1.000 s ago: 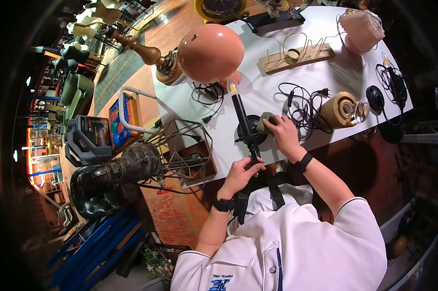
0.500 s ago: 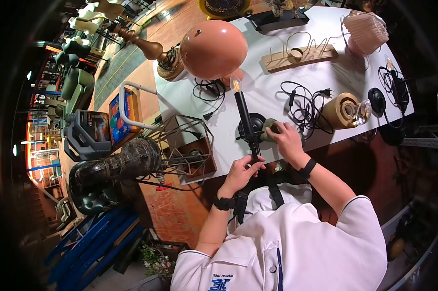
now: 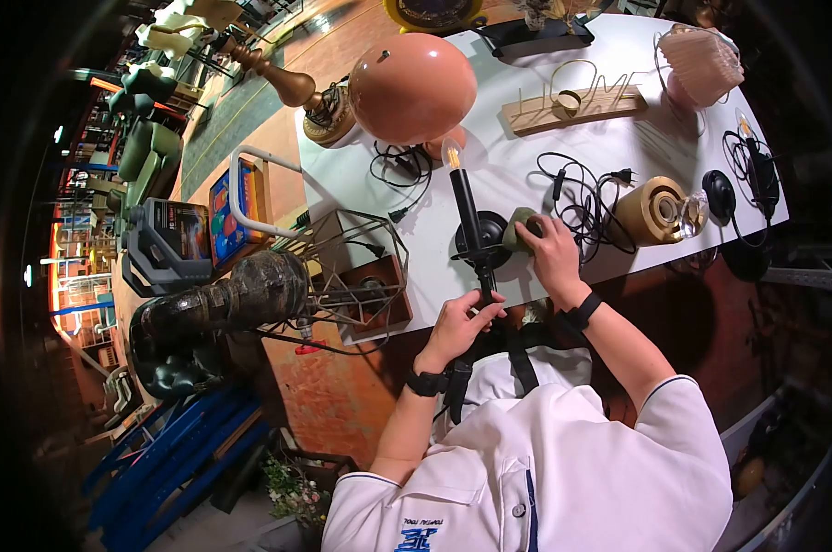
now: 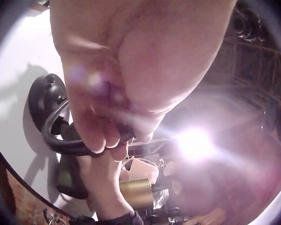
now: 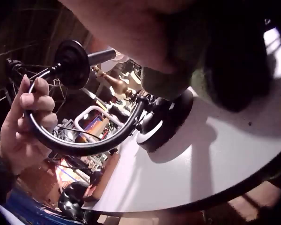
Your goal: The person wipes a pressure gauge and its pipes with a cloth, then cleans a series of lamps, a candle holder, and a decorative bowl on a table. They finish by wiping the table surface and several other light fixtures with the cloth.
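While the left hand [image 3: 453,329] is pinching the lower curved tube of the black lamp [image 3: 466,207] in the head view, the right hand [image 3: 556,258] is curling its fingers round a green cloth [image 3: 521,230] at the edge of the lamp's round base [image 3: 499,225]. The lamp is extending over the near part of the white worktop [image 3: 430,299], its clear bulb [image 3: 452,154] pointing towards the orange globe [image 3: 412,89], with tangled black cable [image 3: 586,207] lying to the right. In the left wrist view, the left fingers are bending closed round the tube, and the base is showing beyond them; the right hand is appearing below, next to the cloth. In the right wrist view, the left thumb and fingers are closing on the tube's outer bend, while the cloth is overlapping the base; whether they are touching is unclear.
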Demonstrator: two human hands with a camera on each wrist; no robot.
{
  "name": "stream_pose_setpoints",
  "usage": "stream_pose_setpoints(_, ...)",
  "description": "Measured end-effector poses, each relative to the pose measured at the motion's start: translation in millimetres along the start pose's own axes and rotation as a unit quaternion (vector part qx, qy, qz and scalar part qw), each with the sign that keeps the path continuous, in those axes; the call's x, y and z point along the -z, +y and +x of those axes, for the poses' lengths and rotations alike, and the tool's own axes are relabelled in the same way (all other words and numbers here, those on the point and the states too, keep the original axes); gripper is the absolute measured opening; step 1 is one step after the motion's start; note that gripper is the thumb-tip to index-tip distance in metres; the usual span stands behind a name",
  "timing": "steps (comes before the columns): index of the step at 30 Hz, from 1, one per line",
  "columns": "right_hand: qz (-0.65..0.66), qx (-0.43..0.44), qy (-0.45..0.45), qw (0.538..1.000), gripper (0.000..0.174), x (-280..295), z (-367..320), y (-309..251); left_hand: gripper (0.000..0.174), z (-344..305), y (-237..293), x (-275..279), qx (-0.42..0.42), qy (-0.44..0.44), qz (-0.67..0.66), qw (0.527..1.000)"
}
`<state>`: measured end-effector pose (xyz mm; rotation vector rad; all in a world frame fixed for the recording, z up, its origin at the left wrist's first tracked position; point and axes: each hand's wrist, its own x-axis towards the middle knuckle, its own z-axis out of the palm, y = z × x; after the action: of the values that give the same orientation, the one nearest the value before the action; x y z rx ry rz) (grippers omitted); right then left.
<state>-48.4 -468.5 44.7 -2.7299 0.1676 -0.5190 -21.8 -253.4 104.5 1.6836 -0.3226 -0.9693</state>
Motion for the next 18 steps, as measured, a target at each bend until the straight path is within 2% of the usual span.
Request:
stream_pose_setpoints(3,0.030,-0.009,0.027,0.999,0.049,1.2,-0.4,-2.0,0.020,-0.3,-1.1,-0.5,-0.006,0.003,-0.003,1.000)
stream_pose_setpoints(5,0.087,0.003,-0.020,0.996,0.060,-3.5,-5.5,-4.9,0.020,-0.9,-0.6,-1.3,-0.005,0.004,-0.003,1.000)
stream_pose_setpoints(7,0.072,0.012,-0.040,0.997,0.060,-6.9,-7.6,-4.4,0.020,-1.6,-0.6,-1.5,-0.004,0.006,-0.001,1.000)
stream_pose_setpoints(10,-0.004,-0.019,0.017,1.000,0.050,-6.7,3.5,-3.1,0.020,-0.6,-0.4,-1.0,-0.009,0.007,0.001,1.000)
stream_pose_setpoints(15,0.046,-0.064,0.058,0.995,0.048,-10.5,26.9,-7.5,0.021,-1.4,0.2,-1.9,-0.010,0.007,0.001,1.000)
stream_pose_setpoints(18,0.021,0.004,0.047,0.999,0.047,-23.7,36.8,-6.7,0.021,-1.5,0.3,-1.8,-0.007,0.008,0.003,1.000)
